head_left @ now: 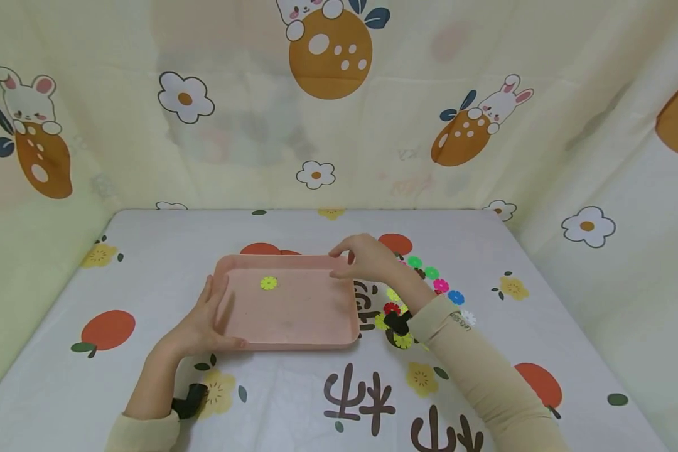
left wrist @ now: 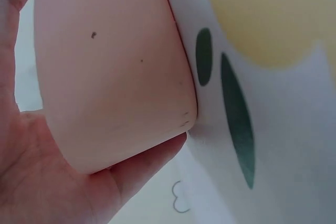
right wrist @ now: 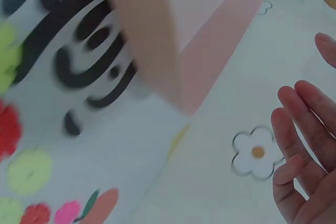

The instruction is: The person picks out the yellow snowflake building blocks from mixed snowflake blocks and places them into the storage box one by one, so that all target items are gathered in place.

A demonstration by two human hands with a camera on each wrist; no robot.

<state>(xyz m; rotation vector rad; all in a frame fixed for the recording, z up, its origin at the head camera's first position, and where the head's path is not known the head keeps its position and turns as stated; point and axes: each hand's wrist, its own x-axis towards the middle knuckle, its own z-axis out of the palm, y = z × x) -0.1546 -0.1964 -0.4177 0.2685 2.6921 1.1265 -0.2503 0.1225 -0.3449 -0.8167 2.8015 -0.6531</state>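
From the head camera we see a pink tray (head_left: 294, 314) on the surface (head_left: 282, 402), toward seven o'clock of the middle of the view. One yellow-green flower-shaped disc (head_left: 269, 283) lies inside it, at about eleven o'clock of the tray's centre. Our left hand (head_left: 200, 323) grips the tray's edge at eight o'clock, thumb along the near side, fingers up the left side. Our right hand (head_left: 367, 258) hovers over the corner at two o'clock, thumb and forefinger apart with nothing between them. More coloured discs (head_left: 432, 273) lie in a cluster at three o'clock of the tray, partly hidden by our right forearm.

In the left wrist view, our palm sits at eight o'clock and the thumb presses along the tray's underside edge at six; small dark specks mark the outer wall.

In the right wrist view, our fingers curve loosely at four o'clock, released and apart from the blurred tray corner at twelve. Red, yellow-green and pink discs spread from nine to seven o'clock.
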